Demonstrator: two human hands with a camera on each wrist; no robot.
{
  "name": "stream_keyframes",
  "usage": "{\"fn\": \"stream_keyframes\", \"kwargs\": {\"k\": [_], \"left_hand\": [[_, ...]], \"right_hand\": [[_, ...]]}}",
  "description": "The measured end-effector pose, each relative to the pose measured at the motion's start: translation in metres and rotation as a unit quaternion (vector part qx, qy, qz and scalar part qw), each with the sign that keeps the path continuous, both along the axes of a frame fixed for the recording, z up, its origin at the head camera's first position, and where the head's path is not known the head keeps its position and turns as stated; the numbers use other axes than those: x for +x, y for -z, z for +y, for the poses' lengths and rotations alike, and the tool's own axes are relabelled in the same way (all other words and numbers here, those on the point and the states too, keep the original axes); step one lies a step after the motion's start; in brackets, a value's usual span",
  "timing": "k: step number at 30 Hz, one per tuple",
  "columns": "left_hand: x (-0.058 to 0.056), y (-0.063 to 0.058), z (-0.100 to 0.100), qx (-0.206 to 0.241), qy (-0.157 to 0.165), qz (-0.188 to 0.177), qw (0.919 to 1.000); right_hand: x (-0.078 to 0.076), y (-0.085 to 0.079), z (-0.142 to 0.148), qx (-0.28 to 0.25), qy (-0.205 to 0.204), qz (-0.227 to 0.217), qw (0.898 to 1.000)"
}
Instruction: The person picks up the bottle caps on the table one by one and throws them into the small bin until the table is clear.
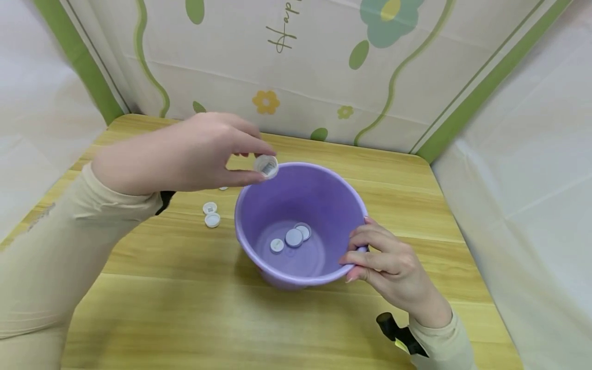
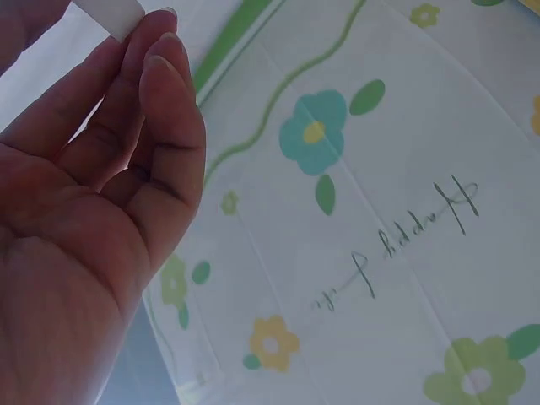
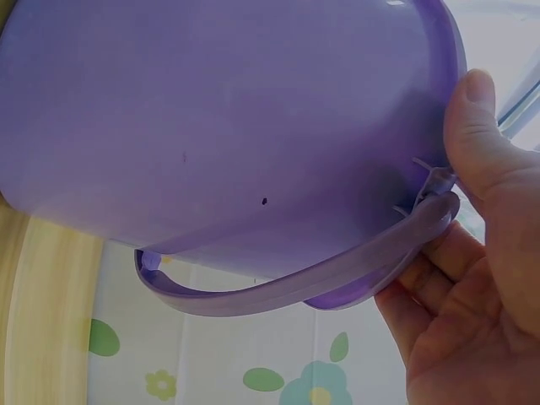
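Between thumb and fingertips, my left hand point(image 1: 203, 154) pinches a white plastic cap point(image 1: 266, 167), its hollow side facing the head camera. This cap is above the far left rim of a purple bucket point(image 1: 319, 195). The left wrist view shows only an edge of the white cap point(image 2: 114, 17) at the fingertips. My right hand point(image 1: 393, 267) grips the bucket's rim at the right, fingers over the inside. Beside that hand, the bucket's purple handle point(image 3: 278, 295) hangs along the outer wall. Several white caps point(image 1: 294, 238) lie on the bucket's floor, two of them overlapping.
Left of the bucket, two white caps point(image 1: 213, 220) lie side by side on the wooden table point(image 1: 176, 313). Another cap point(image 1: 223, 188) shows partly below my left hand. A flower-patterned cloth point(image 1: 222, 67) hangs behind the table, with pale sheets point(image 1: 532, 154) at both sides.
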State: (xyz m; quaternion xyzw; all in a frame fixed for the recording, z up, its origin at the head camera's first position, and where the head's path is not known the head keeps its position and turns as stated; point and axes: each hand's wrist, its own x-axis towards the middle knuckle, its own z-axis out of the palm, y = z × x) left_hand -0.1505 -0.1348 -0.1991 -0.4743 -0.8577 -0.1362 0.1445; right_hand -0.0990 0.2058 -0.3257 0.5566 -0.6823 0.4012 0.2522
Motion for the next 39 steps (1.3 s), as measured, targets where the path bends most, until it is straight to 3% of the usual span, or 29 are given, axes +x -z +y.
{"fn": "stream_keyframes", "kwargs": {"k": [9, 18, 27, 39], "left_hand": [[0.001, -0.005, 0.041, -0.072, 0.051, -0.032, 0.9955], [-0.001, -0.004, 0.065, -0.098, 0.105, -0.054, 0.9882], [0.002, -0.002, 0.081, -0.132, 0.109, -0.084, 0.9817], [0.001, 0.007, 0.086, -0.160, 0.100, -0.104, 0.9766]], "right_hand": [[0.000, -0.002, -0.001, -0.002, -0.002, -0.003, 1.000], [0.000, -0.002, -0.001, 0.000, 0.000, 0.000, 1.000], [0.000, -0.001, 0.001, 0.004, 0.005, 0.001, 1.000], [0.001, -0.001, 0.000, 0.005, 0.010, -0.001, 1.000]]}}
